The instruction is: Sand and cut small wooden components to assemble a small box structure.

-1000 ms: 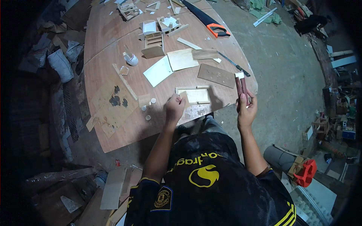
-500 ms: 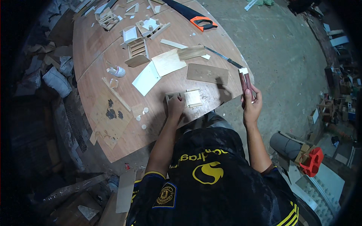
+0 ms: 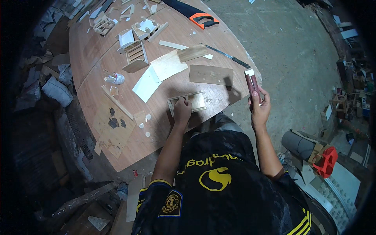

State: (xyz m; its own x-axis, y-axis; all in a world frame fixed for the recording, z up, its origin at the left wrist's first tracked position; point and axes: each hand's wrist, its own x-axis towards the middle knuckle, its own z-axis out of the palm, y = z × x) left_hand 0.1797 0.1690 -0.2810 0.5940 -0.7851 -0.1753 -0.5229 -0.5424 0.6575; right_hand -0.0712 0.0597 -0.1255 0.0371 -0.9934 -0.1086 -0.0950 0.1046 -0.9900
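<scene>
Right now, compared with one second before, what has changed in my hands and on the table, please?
The left hand moved rightward over the small wooden frame; the wooden piece it held cannot be made out now. The right hand still holds the dark red pieces, and the handsaw stays on the table.

On the table (image 3: 90,51), the saw handle (image 3: 194,18) is displaying orange and black; one panel (image 3: 146,84) is showing white. Beside the table's right edge, the paired rods (image 3: 250,83) are showing dark red and white.
</scene>
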